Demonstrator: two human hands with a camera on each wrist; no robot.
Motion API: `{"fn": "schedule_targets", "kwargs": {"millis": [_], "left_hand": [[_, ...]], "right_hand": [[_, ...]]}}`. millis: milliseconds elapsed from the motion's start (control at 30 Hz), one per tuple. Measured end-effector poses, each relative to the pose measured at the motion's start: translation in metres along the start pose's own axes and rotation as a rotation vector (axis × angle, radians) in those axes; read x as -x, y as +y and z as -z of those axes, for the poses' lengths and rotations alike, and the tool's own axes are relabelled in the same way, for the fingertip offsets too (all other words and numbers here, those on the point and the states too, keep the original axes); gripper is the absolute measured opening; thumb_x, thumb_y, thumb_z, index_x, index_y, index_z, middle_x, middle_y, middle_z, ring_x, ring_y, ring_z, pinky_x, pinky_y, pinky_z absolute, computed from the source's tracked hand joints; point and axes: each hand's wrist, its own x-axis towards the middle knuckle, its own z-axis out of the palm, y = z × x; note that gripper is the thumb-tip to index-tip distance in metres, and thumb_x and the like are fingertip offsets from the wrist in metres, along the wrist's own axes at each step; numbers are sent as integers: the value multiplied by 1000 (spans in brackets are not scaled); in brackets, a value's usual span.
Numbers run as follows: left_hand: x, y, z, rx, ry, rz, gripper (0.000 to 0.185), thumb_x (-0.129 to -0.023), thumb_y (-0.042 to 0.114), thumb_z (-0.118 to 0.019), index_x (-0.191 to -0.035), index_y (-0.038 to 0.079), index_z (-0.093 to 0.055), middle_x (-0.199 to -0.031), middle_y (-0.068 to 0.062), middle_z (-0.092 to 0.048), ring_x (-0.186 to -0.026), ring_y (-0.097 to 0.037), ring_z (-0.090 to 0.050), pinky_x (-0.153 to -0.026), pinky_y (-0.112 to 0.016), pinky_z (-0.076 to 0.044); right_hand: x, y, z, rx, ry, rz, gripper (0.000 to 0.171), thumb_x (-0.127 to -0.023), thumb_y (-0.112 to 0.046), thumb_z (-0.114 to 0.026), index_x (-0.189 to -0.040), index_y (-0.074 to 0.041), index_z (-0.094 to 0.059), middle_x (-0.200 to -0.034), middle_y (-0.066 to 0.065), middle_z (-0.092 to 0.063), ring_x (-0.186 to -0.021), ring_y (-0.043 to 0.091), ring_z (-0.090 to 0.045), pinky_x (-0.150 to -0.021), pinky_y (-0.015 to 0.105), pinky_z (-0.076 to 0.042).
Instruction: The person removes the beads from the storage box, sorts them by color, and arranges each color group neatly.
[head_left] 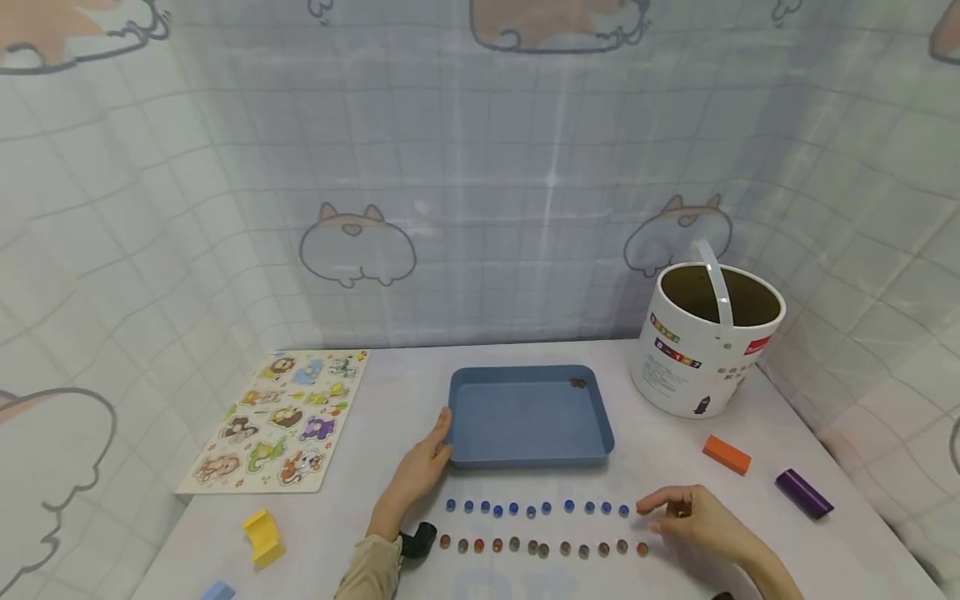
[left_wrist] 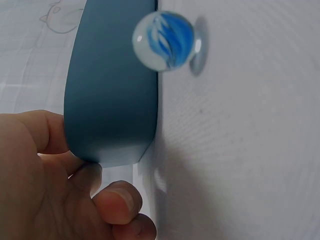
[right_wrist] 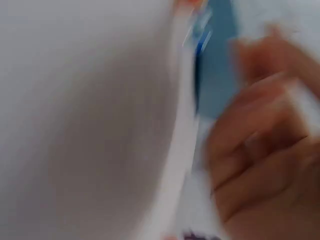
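Nearest the person, two rows of marbles lay on the bench (head_left: 750,433): a brown row (head_left: 542,547) in front and a blue row (head_left: 536,507) just behind it. The right hand (head_left: 693,517) hovered at the right end of the rows, its fingers (head_left: 651,504) loosely bent; whether they pinched a marble could not be told. The left hand (head_left: 426,461) held the near left corner of the blue tray (head_left: 457,392), fingers curled against its wall. Only one brown marble (head_left: 577,383) lay in the tray, at its far right corner, so the moving of marbles looked barely started, with both rows nearly whole. Farther right stood a white bucket (head_left: 705,350).
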Motion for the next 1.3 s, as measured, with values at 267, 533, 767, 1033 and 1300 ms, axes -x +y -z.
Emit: {"fn": "schedule_targets", "kwargs": {"millis": [267,533,767,1033,1300], "left_hand": [[0,-1,0,-10,2,2,58,-100,14,-42,-154,7,-21,-161,-9,-20,-147,-29,-25,-120,-48,-24],[-1,0,0,-4,10,-18,58,-99,13,-43,-153,5,-23,-160,-11,-22,-147,-30,-27,-119,-48,-25],[-1,-1,1,-6,7,-22,58,-99,14,-43,-153,5,-23,-160,-11,-22,-147,-29,-27,-119,-48,-26],[-1,-2,0,-11,18,-21,58,-99,14,-43,-153,6,-24,-160,-11,-22,-146,-30,-28,-119,-49,-26],[-1,-2,-1,-10,11,-14,58,-99,14,-43,-153,6,-23,-161,-9,-21,-147,-29,-27,-119,-49,-26]], "right_hand": [[-40,-43,40,100,109,99,38,-91,-22,-66,-120,2,-65,-110,18,-69,-74,17,-51,-61,25,-43],[-111,-75,59,73,201,224,40,-91,-23,-67,-121,2,-64,-107,-3,-72,-74,12,-55,-63,25,-47],[-168,-86,48,-64,240,216,45,-92,-28,-65,-127,1,-61,-123,11,-68,-95,5,-62,-86,37,-53],[-199,-82,15,-83,355,145,39,-93,-23,-64,-125,1,-64,-123,18,-66,-103,34,-60,-92,49,-51],[-209,-85,2,7,426,39,32,-97,-20,-58,-121,0,-67,-126,22,-63,-114,37,-59,-96,47,-50]]}}
